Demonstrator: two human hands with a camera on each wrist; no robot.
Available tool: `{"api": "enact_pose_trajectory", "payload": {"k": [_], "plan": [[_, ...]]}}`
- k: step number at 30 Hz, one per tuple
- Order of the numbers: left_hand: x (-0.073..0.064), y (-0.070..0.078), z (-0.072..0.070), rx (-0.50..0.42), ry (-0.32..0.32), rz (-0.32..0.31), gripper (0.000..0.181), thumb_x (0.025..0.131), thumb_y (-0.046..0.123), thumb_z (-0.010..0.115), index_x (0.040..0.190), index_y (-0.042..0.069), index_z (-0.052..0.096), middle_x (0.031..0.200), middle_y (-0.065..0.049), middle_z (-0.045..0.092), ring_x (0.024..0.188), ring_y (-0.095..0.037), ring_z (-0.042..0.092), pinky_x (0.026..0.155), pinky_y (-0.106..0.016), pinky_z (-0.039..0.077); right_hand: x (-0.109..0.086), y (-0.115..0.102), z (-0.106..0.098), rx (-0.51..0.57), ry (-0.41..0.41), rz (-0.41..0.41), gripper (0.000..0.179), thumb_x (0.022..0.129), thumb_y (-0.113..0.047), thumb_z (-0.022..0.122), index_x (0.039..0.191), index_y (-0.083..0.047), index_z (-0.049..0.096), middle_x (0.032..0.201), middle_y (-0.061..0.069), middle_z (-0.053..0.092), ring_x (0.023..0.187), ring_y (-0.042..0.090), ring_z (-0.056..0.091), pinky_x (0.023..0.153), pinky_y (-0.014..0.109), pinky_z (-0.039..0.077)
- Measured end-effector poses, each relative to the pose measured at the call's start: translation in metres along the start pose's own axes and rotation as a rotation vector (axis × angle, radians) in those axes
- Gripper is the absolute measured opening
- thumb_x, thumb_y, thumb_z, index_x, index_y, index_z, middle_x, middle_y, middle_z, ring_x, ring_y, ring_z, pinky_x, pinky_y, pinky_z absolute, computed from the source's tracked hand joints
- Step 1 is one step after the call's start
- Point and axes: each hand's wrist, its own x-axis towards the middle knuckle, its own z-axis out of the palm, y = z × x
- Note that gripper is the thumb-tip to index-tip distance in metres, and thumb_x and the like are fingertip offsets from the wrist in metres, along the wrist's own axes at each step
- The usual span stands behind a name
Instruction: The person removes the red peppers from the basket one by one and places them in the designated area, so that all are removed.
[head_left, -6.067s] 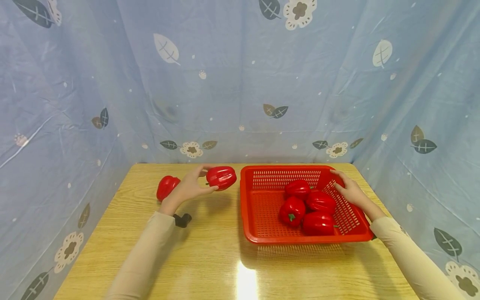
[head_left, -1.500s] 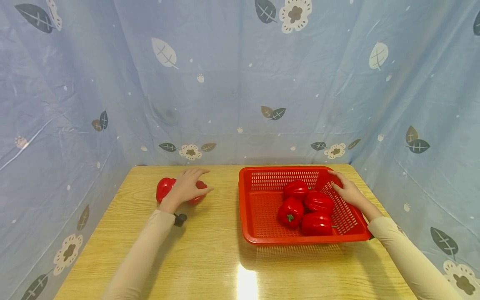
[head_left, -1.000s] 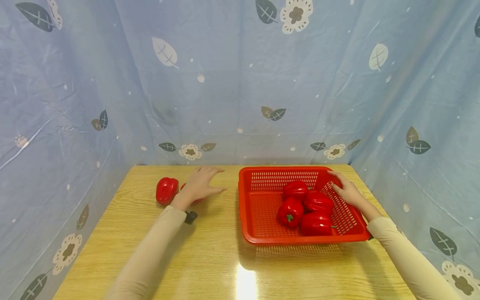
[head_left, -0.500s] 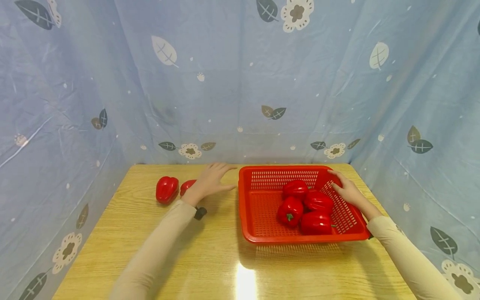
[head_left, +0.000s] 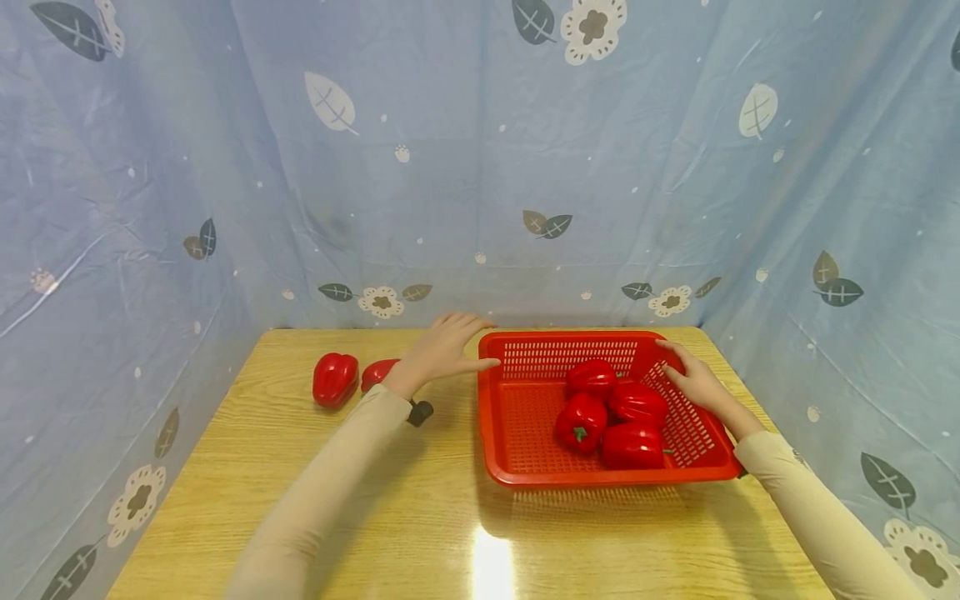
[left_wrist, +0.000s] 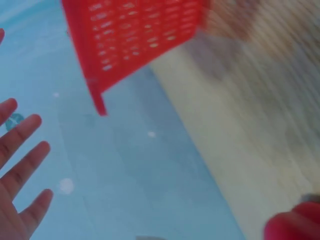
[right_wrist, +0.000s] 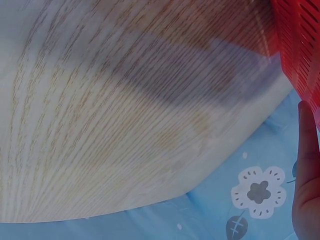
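My left hand (head_left: 446,350) reaches over the table to the left rim of a red plastic basket (head_left: 611,481). Its fingers are spread and hold nothing; in the left wrist view that hand (left_wrist: 20,165) is apart from the basket wall. At the basket's right rim rests my right hand (head_left: 701,383), thumb and forefinger apart over the edge. One straight finger (right_wrist: 307,145) touches the outer wall in the right wrist view. Several red bell peppers (head_left: 581,422) lie together inside the basket. On the table's left, one bell pepper (head_left: 334,379) stands beside another bell pepper (head_left: 377,372), partly hidden by my left wrist.
The wooden table (head_left: 420,517) backs onto a blue patterned curtain (head_left: 420,167), which also runs along both sides. The basket occupies the right part of the table, close to its back edge. A dark wrist device (head_left: 422,412) shows below my left wrist.
Earlier my left hand held a bell pepper in the air; that pepper now lies on the table, released. The left hand has moved right to the basket. The right hand stays put.
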Motion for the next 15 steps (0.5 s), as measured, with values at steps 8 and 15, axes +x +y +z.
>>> {"api": "enact_pose_trajectory", "payload": {"k": [8, 15], "plan": [[0.018, 0.021, -0.01, -0.062, -0.041, 0.019, 0.066, 0.082, 0.06, 0.055, 0.137, 0.027, 0.042, 0.139, 0.004, 0.045, 0.13, -0.021, 0.037, 0.11, -0.046, 0.023, 0.0, 0.003, -0.001, -0.007, 0.008, -0.01, 0.047, 0.097, -0.008, 0.043, 0.141, 0.001, 0.029, 0.127, 0.034, 0.043, 0.103, 0.047, 0.051, 0.087, 0.06, 0.039], [0.03, 0.036, -0.01, -0.057, -0.05, 0.051, 0.067, 0.081, 0.063, 0.055, 0.137, 0.026, 0.043, 0.137, 0.005, 0.046, 0.129, -0.018, 0.039, 0.109, -0.044, 0.026, 0.0, 0.004, 0.001, -0.003, 0.002, -0.017, 0.047, 0.097, -0.007, 0.043, 0.141, 0.001, 0.028, 0.127, 0.034, 0.043, 0.099, 0.045, 0.052, 0.084, 0.057, 0.042]]}}
